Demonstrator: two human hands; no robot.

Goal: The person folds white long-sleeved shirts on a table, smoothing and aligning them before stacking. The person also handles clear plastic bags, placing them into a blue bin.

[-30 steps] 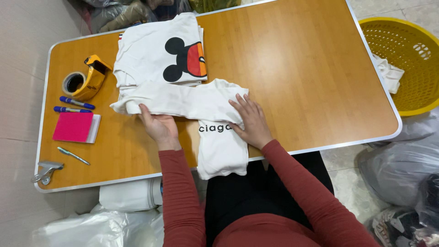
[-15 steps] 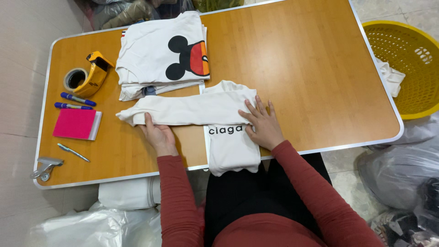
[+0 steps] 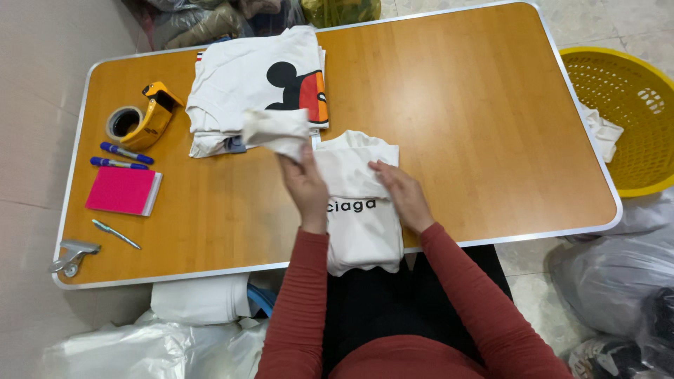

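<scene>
A person folds a white garment (image 3: 361, 210) on a wooden table (image 3: 456, 105). Well left of the fingers lie a yellow tape dispenser (image 3: 144, 119), two blue markers (image 3: 121, 157) and a pink notepad (image 3: 124, 191). The left hand (image 3: 303, 184) has its fingers closed around the garment's loose sleeve (image 3: 277, 132), lifted above the table, just in front of a stack of folded shirts (image 3: 256, 88). The right hand (image 3: 399, 191) lies flat, fingers spread, pinning the garment's body, whose lower end hangs over the table's near edge. The raised sleeve could brush the stack and skew it, or the overhang could drag the fold loose. Half a second ago that sleeve lay stretched leftward, flat on the table
</scene>
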